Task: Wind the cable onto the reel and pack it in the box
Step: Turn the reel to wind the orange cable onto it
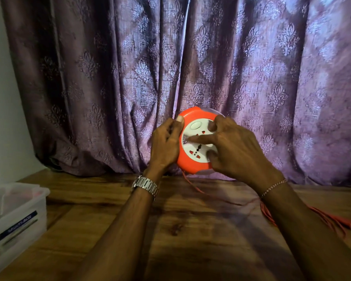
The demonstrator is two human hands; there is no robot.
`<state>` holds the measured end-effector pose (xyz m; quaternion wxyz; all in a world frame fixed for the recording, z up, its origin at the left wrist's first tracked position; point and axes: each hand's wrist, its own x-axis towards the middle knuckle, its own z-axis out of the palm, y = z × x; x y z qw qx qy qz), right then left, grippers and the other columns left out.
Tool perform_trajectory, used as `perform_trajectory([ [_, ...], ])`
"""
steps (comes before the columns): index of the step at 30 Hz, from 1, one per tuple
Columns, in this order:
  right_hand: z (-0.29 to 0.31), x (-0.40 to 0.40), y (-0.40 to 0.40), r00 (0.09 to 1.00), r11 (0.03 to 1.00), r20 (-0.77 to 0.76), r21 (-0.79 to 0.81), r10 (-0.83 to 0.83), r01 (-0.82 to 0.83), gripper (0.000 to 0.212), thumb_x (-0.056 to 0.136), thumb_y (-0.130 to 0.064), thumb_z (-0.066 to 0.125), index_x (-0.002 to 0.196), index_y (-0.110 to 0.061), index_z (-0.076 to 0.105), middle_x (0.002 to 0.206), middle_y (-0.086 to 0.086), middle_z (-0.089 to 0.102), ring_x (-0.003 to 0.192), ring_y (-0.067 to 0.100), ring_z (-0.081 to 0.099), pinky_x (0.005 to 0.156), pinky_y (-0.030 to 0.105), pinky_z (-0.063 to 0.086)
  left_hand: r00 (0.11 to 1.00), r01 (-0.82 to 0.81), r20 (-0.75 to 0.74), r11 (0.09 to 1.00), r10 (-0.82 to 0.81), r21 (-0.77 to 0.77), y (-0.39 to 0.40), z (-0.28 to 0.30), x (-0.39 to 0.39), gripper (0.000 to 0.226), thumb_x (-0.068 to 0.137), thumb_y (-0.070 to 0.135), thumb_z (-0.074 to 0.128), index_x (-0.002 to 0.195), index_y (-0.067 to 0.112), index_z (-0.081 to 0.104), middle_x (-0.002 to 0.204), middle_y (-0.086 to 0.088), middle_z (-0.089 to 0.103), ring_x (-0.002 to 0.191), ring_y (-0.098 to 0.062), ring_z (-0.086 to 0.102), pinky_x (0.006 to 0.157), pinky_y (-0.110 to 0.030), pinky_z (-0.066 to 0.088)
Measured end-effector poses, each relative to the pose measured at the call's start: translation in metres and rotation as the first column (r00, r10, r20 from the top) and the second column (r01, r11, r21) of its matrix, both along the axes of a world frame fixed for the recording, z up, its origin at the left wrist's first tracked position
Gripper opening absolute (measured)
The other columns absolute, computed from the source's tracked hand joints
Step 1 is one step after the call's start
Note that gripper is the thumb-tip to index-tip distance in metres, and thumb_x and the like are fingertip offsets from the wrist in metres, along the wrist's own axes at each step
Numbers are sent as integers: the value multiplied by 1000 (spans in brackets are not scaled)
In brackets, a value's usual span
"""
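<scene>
An orange round cable reel (187, 161) with a white socket face is held upright above the wooden table (180, 230), its face toward me. My left hand (165, 145) grips the reel's left rim, thumb on top. My right hand (233, 148) lies across the white socket face with its fingers spread on it. A thin orange cable (195, 186) hangs from the reel's bottom and runs right across the table to a loose bundle (332, 218) at the right edge, partly hidden behind my right forearm.
A translucent plastic box (16, 211) with a dark label stands on the table at the far left. A purple patterned curtain (190, 67) hangs close behind the reel. A pale wall (2, 118) is at the left.
</scene>
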<state>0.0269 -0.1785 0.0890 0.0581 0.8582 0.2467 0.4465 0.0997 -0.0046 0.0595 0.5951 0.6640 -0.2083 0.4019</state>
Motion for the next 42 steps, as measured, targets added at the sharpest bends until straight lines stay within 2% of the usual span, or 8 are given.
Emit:
perform_trajectory([
  [10,-2,2,5,989,971,135,238,-55,21,66,65,-77,52,116,-39,65,79,4,74,76,32,68,57,33,48,1000,13,7,1000,-14,2,-1,1,-1,43,98,47,52,65,21,43,60,3,46,63,-16,39,60,-50,37],
  [14,2,-2,2,994,983,102,170,47,-64,49,76,-62,62,112,-30,68,88,-3,70,90,26,62,60,34,48,1000,28,-2,1000,-28,0,-1,0,1,44,96,54,52,65,22,45,61,0,49,64,-17,41,60,-52,39],
  [17,7,-2,-3,984,981,73,90,163,-169,19,81,-27,67,99,-28,71,103,-3,65,97,25,53,60,33,48,1000,22,3,1000,-22,-15,0,0,2,45,93,58,52,61,27,47,57,9,47,60,-16,39,59,-44,35],
  [20,10,-1,-6,981,983,-68,-9,184,-185,40,71,-3,68,93,-37,74,128,-1,59,111,27,49,69,33,48,1000,11,9,1000,-11,-16,1,-1,3,45,94,57,52,62,26,46,58,8,48,60,-16,40,59,-41,35],
  [24,9,-5,-3,977,986,-184,-107,105,-126,45,67,-28,75,106,-48,68,140,1,47,130,29,38,86,37,45,1000,2,7,1000,-2,0,-2,0,1,42,94,56,52,60,32,50,55,9,46,59,-15,40,56,-43,34],
  [30,5,-4,0,997,995,-53,-89,47,-52,44,68,-32,70,106,-53,66,126,0,55,109,27,50,75,37,45,1000,4,-3,1000,-4,7,-2,1,-3,42,97,48,54,61,27,47,58,7,47,60,-15,41,57,-49,38],
  [34,-1,-2,1,1000,1000,12,6,11,-11,53,68,-30,61,114,-55,60,108,2,55,100,27,54,67,35,47,1000,-23,-2,1000,23,20,-2,2,-4,43,98,47,52,63,22,44,61,1,49,63,-15,43,62,-53,42],
  [42,-4,1,8,987,950,142,309,-78,31,66,62,-78,52,112,-38,69,72,7,72,69,34,67,55,32,49,1000,-3,-12,1000,3,3,-3,3,-8,43,98,44,53,62,22,43,57,6,48,60,-15,43,57,-41,37],
])
